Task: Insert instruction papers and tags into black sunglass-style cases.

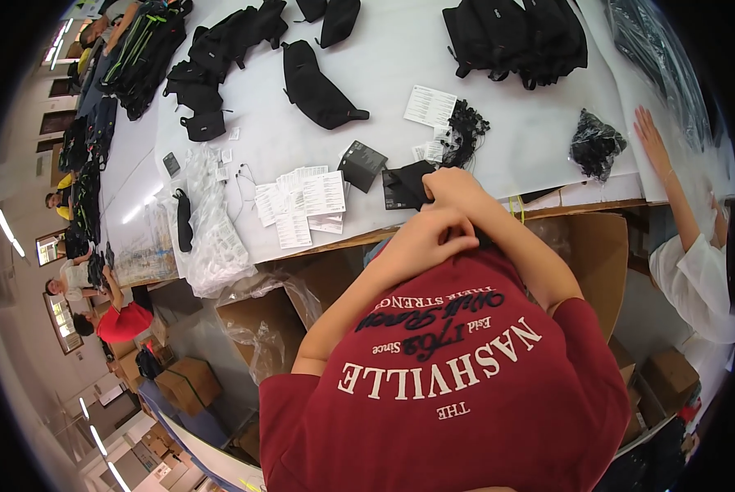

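My left hand (439, 234) is curled close to the front of my dark red shirt, its thumb and fingers bent toward each other. Whatever it may hold is hidden. Just beyond it, my right hand (451, 189) is closed at the edge of a small black fabric piece (410, 179) near the table's front edge. Under that fabric lies a black printed card (398, 197). Another black card (361, 166) rests to the left, beside a spread of white printed slips (306, 201). A bunch of black cords (464, 135) lies beyond my hands, next to more white slips (430, 107).
Black fabric pouches (318, 86) lie across the white table (261, 148), with a larger pile (519, 37) at the far right. Clear plastic bags (217, 230) hang over the left edge. A co-worker's hand (651, 139) touches the table at right. Cardboard boxes (188, 385) stand below.
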A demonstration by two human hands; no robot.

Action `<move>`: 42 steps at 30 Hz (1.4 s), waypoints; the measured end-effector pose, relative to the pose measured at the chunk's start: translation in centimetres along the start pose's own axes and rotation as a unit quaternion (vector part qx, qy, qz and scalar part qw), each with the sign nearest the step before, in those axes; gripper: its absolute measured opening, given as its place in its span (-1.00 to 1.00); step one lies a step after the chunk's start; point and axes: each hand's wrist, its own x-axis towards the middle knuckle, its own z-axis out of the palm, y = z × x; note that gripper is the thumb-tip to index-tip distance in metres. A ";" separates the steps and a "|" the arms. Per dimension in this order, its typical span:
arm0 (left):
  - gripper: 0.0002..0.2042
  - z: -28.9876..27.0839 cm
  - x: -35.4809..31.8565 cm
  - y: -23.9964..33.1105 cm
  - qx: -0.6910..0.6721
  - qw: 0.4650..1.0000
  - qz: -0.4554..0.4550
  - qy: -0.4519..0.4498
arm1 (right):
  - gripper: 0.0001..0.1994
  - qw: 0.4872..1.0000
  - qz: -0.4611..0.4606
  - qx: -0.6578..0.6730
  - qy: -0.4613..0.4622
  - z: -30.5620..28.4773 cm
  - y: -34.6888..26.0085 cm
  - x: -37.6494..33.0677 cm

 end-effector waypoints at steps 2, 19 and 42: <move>-0.86 0.1 -0.1 -1.2 -0.088 0.977 0.034 0.191 | -0.71 0.995 -0.002 0.056 0.088 -0.6 0.7 -1.5; -0.67 -3.6 -2.6 -3.6 0.349 0.894 0.153 0.236 | -0.91 0.906 -0.162 0.364 0.143 -6.5 -0.5 -8.6; -0.81 -3.0 -4.4 -1.1 0.422 0.892 0.025 0.160 | -0.86 0.933 -0.129 0.157 0.296 -5.1 -2.9 -9.3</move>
